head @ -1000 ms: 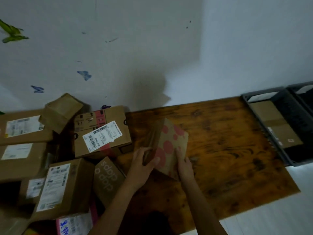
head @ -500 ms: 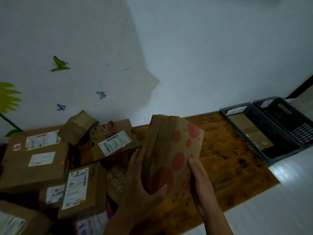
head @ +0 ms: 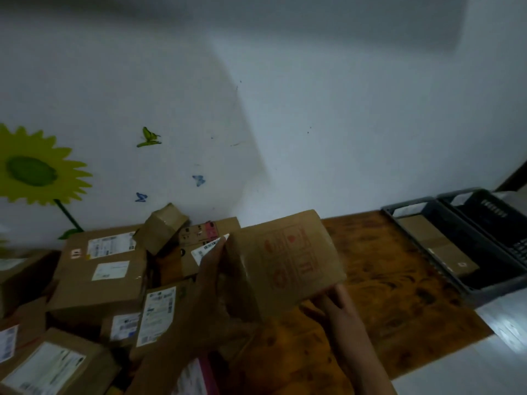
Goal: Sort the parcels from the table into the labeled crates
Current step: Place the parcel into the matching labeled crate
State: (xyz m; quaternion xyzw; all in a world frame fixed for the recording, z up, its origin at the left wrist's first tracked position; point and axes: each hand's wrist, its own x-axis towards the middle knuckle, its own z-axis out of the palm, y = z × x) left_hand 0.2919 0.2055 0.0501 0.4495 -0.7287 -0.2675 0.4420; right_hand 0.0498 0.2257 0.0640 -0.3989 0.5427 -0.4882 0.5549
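I hold a brown cardboard parcel [head: 285,263] with red handling symbols above the wooden table [head: 399,280]. My left hand [head: 211,283] grips its left side with fingers up along the edge. My right hand [head: 336,302] supports its lower right corner from beneath. A pile of several cardboard parcels [head: 102,269] with white labels fills the table's left part. At the right end stand two dark crates: the nearer crate [head: 462,283] holds a flat brown parcel [head: 436,246], the farther crate [head: 496,212] lies partly out of frame.
A white wall with a sunflower sticker [head: 34,169] and butterfly stickers [head: 148,137] runs behind the table. Bare wood shows between the parcel pile and the crates. Pale floor [head: 470,366] lies beyond the table's front edge at lower right.
The parcel has been lifted and turned: its red-dotted face gave way to a face with red handling symbols. My head view has tilted upward and shifted left.
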